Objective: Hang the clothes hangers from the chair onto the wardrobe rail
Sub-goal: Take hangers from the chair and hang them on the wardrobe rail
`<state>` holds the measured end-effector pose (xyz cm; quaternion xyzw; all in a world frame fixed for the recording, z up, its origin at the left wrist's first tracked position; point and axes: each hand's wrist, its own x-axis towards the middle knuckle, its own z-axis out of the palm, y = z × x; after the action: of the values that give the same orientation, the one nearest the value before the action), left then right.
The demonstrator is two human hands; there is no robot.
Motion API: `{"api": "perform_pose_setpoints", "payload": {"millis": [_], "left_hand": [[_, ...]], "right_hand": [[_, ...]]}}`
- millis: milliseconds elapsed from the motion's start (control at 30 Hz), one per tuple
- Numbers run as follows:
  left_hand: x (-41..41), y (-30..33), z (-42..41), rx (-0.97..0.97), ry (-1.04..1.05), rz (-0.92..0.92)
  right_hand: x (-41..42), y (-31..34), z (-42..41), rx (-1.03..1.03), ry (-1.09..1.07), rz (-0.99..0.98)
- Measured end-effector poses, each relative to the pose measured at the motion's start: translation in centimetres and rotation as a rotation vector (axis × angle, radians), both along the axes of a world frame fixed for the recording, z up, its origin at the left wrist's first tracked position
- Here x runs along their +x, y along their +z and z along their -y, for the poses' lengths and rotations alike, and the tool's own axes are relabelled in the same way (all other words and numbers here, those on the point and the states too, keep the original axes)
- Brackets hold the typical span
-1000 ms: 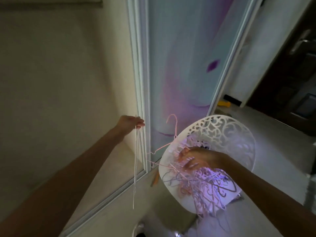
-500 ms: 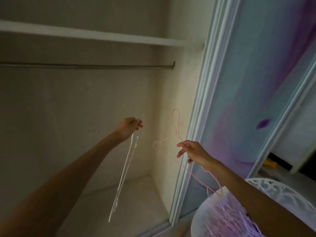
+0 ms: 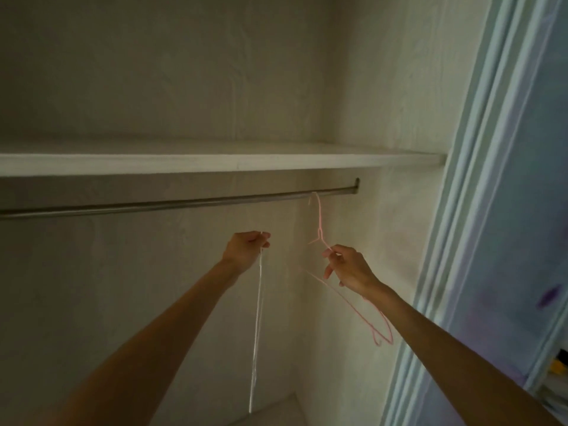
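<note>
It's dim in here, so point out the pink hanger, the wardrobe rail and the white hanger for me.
pink hanger (image 3: 320, 221), head view, on its neck below the hook.
wardrobe rail (image 3: 184, 203), head view, on the bare bar.
white hanger (image 3: 257, 318), head view, on its hanging wires.

— What kind of place is this?

— It is a home, probably a bedroom. We look into a built-in wardrobe (image 3: 184, 87) with pale wood-grain walls.

— What shows that?

— A white shelf (image 3: 215, 162) goes across it, and just under the shelf there is a metal rail (image 3: 153, 204) for clothes. A thin pink hanger (image 3: 319, 222) has its hook at the rail. On the right stands a sliding door (image 3: 522, 210) with a pale frame and a blue and purple pattern. The light is dim.
</note>
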<state>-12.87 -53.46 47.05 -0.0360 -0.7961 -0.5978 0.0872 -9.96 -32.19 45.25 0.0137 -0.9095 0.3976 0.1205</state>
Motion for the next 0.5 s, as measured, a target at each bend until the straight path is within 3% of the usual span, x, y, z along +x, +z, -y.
{"api": "perform_pose_setpoints", "payload": {"millis": [267,500], "left_hand": [[-5.5,1.0,-0.3,0.022,0.063,-0.025],[-8.1,0.3,-0.8,0.067,0.11,0.006]], "right_hand": [[-7.5,1.6,0.9,0.187,-0.071,-0.103],[-11.7,-1.3,0.4,0.3,-0.028,0.008]]}}
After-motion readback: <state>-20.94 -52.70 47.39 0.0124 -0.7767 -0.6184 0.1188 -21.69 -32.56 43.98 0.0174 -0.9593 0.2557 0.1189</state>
